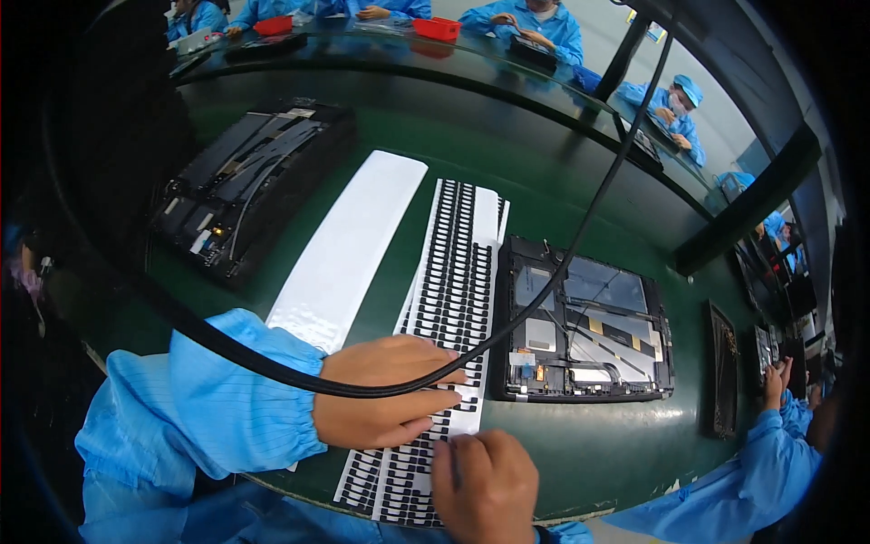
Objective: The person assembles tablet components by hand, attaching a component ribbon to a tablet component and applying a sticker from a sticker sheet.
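White backing sheets carrying rows of small black pads lie in a stack before me, slightly fanned. Across them my left hand rests flat, its fingers stretched out to the right. My right hand is curled over the near end of the sheets, thumb and fingers closed together; a dark bit shows by the thumb, but what it is I cannot make out. To the right of the sheets lies an opened flat electronic device with a black frame, its boards, wires and silver plates exposed. Neither hand touches it.
A blank white strip lies left of the sheets, and another opened device farther left. A black cable loops across the view. At right stands a narrow black tray. A co-worker's hand and red bins are beyond.
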`<action>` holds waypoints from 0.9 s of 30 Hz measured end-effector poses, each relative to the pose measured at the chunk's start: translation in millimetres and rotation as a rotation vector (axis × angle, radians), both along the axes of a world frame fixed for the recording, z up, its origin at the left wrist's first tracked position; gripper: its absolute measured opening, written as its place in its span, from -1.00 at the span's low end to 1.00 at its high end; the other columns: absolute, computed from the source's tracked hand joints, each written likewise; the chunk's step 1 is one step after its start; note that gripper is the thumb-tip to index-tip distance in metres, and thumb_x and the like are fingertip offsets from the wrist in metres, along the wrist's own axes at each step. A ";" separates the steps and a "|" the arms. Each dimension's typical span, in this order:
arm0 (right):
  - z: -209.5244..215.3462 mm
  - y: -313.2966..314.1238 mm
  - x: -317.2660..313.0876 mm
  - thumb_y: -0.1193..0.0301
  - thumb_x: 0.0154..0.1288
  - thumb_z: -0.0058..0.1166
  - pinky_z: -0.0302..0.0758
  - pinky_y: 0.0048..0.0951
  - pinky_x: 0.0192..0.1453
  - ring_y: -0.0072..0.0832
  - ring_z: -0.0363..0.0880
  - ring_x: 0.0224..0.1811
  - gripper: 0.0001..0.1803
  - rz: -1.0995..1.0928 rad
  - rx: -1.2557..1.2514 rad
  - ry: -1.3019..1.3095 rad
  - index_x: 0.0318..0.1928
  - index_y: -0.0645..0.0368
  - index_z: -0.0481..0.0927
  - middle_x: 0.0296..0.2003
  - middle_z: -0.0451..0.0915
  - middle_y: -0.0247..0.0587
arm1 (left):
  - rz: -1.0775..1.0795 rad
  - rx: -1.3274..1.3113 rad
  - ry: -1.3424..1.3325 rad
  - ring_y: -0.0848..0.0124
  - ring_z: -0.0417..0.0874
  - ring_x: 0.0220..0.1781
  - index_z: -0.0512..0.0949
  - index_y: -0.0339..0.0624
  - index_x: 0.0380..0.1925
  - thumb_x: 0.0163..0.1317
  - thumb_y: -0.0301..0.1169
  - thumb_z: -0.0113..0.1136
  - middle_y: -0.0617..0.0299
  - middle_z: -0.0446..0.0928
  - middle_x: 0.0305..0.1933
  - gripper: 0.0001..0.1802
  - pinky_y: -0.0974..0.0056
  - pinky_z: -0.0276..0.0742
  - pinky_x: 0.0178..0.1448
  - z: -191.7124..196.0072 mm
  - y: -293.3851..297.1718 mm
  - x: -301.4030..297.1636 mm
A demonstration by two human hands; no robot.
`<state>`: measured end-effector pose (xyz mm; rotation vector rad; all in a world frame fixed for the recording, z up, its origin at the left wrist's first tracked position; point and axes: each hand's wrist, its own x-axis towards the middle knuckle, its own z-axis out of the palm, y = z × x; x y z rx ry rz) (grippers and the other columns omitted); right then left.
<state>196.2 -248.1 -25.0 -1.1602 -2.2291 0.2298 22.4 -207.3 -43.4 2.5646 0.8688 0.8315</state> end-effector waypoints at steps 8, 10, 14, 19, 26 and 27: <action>-3.0 -9.7 -18.0 0.57 -0.11 0.02 0.29 -0.27 -0.53 -0.20 0.32 -0.58 -0.86 -0.103 -0.032 0.019 -0.58 0.24 0.31 -0.62 0.29 -0.07 | 0.054 0.005 0.047 0.17 0.43 -0.05 0.47 -0.24 -0.35 -0.20 -0.44 0.20 0.06 0.42 -0.18 -0.69 0.14 0.34 0.01 8.1 -2.8 -1.7; -5.1 -10.7 -17.5 0.59 -0.14 0.02 0.30 -0.27 -0.52 -0.19 0.32 -0.58 -0.85 -0.102 -0.150 0.129 -0.57 0.24 0.31 -0.61 0.29 -0.08 | 0.040 -0.016 0.074 0.17 0.42 -0.04 0.48 -0.24 -0.34 -0.19 -0.44 0.19 0.06 0.42 -0.17 -0.69 0.13 0.34 0.02 8.9 -2.0 0.0; -9.1 -8.7 -13.2 0.60 -0.17 0.04 0.30 -0.27 -0.51 -0.20 0.33 -0.57 -0.84 -0.096 -0.216 0.167 -0.55 0.23 0.31 -0.61 0.30 -0.09 | 0.039 -0.010 0.076 0.15 0.41 -0.01 0.49 -0.25 -0.30 -0.17 -0.45 0.18 0.04 0.42 -0.13 -0.68 0.11 0.33 0.04 7.9 -1.7 2.4; -1.8 -7.4 2.2 0.61 -0.19 0.06 0.28 -0.33 -0.55 -0.24 0.33 -0.61 -0.86 -0.036 -0.141 0.345 -0.56 0.21 0.37 -0.64 0.31 -0.13 | 0.033 -0.019 0.091 0.13 0.41 -0.02 0.49 -0.26 -0.30 -0.16 -0.46 0.18 0.03 0.42 -0.13 -0.68 0.10 0.32 0.04 10.5 0.1 6.9; 13.5 8.9 105.1 0.62 -0.08 0.03 0.27 -0.57 -0.51 -0.51 0.31 -0.62 -0.94 -0.302 -0.154 0.417 -0.55 0.24 0.44 -0.62 0.40 -0.23 | -0.207 0.105 0.131 0.10 0.48 -0.09 0.47 -0.35 -0.30 -0.02 -0.46 0.03 -0.07 0.42 -0.13 -0.75 0.17 0.41 -0.02 46.2 -11.8 32.4; 18.1 13.7 127.1 0.61 -0.07 0.02 0.31 -0.56 -0.45 -0.49 0.35 -0.57 -0.96 -0.393 -0.198 0.457 -0.52 0.25 0.46 -0.58 0.43 -0.22 | -0.307 0.097 0.128 0.13 0.51 -0.11 0.46 -0.35 -0.27 -0.01 -0.48 0.03 -0.07 0.44 -0.12 -0.74 0.21 0.43 -0.02 55.5 -7.0 50.7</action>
